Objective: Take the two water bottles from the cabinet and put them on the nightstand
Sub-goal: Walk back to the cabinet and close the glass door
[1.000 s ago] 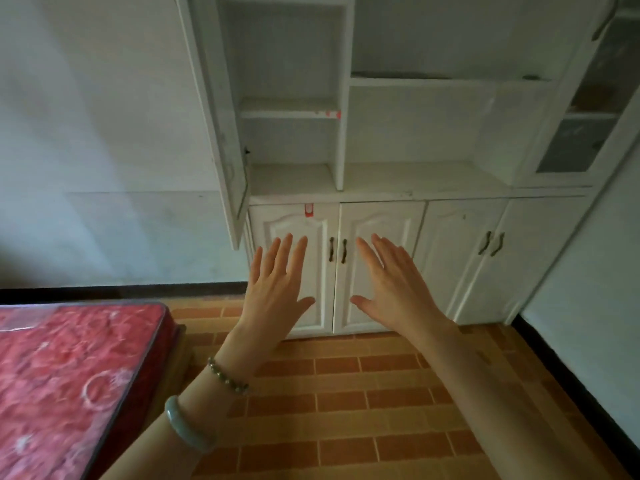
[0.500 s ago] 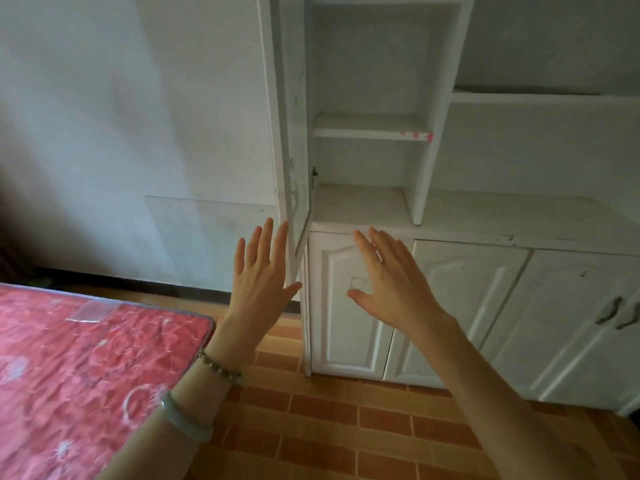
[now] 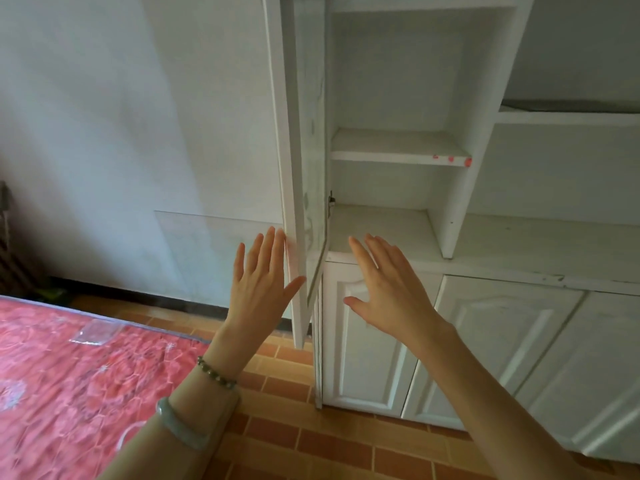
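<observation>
A white cabinet [image 3: 460, 188] fills the right half of the view, its open shelves bare. Its glass door [image 3: 303, 161] stands swung out toward me. My left hand [image 3: 261, 282] is raised with fingers spread, just left of the door's lower edge. My right hand [image 3: 388, 289] is also spread, in front of the lowest open shelf and the closed lower door. Both hands hold nothing. No water bottle and no nightstand are in view.
A bed with a red patterned cover [image 3: 79, 375] lies at the lower left. Closed white lower doors [image 3: 498, 351] run along the right. Orange brick-pattern floor tiles [image 3: 311, 441] lie below. A pale wall [image 3: 121, 133] is at the left.
The view has swung left and closer to the cabinet's left end; the open door now sits between my hands. Both hands stay raised and spread.
</observation>
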`<action>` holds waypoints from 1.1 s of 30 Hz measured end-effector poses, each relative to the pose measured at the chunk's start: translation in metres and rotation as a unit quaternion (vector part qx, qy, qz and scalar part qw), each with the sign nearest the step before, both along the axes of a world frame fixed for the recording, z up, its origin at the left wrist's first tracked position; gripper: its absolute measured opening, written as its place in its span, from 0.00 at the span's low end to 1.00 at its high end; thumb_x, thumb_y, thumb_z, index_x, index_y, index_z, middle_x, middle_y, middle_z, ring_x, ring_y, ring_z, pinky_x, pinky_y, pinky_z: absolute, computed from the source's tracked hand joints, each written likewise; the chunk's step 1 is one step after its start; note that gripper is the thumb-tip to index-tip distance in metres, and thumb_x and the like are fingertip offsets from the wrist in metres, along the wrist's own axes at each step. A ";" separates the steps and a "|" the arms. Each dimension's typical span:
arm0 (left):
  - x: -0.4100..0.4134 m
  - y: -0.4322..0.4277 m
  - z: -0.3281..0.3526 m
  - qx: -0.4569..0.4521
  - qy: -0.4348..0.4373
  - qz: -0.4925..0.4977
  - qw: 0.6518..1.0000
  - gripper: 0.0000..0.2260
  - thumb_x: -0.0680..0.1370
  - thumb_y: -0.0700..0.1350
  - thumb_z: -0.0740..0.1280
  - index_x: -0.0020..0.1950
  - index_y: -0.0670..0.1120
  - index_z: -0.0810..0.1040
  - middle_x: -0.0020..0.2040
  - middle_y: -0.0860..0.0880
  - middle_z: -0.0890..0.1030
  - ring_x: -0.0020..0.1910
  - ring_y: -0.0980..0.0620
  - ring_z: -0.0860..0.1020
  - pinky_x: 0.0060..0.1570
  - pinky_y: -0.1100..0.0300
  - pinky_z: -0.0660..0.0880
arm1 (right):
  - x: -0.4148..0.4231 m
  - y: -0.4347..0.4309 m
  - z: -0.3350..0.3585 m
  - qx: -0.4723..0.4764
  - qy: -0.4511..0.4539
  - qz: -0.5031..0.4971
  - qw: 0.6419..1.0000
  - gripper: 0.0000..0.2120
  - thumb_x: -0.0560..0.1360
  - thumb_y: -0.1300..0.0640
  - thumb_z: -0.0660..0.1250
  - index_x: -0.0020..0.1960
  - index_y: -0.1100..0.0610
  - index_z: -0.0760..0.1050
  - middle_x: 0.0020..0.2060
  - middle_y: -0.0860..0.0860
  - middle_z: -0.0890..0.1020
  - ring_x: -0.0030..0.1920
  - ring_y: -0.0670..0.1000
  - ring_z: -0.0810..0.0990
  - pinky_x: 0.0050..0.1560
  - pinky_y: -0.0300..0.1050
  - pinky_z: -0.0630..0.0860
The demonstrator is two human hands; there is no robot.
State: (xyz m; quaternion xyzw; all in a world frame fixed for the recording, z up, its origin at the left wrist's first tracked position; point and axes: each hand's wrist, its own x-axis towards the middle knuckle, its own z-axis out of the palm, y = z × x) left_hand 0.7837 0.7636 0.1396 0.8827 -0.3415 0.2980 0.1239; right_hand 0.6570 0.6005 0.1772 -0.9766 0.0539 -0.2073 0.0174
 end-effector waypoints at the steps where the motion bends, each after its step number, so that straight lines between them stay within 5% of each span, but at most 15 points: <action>1: 0.002 -0.002 0.000 -0.006 0.002 -0.004 1.000 0.34 0.75 0.58 0.61 0.72 0.38 0.58 0.72 0.39 0.65 0.71 0.39 0.62 0.69 0.42 0.52 | 0.004 -0.003 0.000 -0.001 0.002 0.003 1.000 0.42 0.71 0.47 0.69 0.74 0.57 0.48 0.73 0.60 0.57 0.73 0.59 0.53 0.72 0.56 0.51; 13: -0.014 -0.040 -0.008 -0.068 0.027 -0.052 0.996 0.28 0.77 0.41 0.63 0.72 0.34 0.54 0.71 0.36 0.65 0.70 0.38 0.63 0.69 0.43 0.55 | 0.006 -0.040 -0.002 0.001 -0.010 0.015 1.000 0.42 0.66 0.48 0.74 0.72 0.59 0.56 0.70 0.63 0.64 0.70 0.62 0.61 0.70 0.60 0.59; 19: -0.036 -0.084 -0.009 -0.059 0.004 -0.083 0.995 0.30 0.76 0.43 0.67 0.71 0.35 0.56 0.69 0.35 0.67 0.68 0.38 0.67 0.65 0.43 0.65 | -0.018 -0.075 0.003 -0.005 -0.005 0.006 1.000 0.41 0.71 0.45 0.68 0.74 0.55 0.48 0.74 0.59 0.55 0.73 0.57 0.52 0.73 0.53 0.50; 33: -0.066 -0.229 -0.011 -0.046 -0.028 -0.104 0.993 0.32 0.77 0.46 0.65 0.73 0.34 0.53 0.72 0.35 0.60 0.72 0.40 0.58 0.70 0.46 0.57 | -0.079 -0.186 -0.004 0.009 0.016 -0.068 0.998 0.42 0.72 0.45 0.67 0.74 0.55 0.44 0.75 0.57 0.52 0.74 0.56 0.49 0.73 0.52 0.47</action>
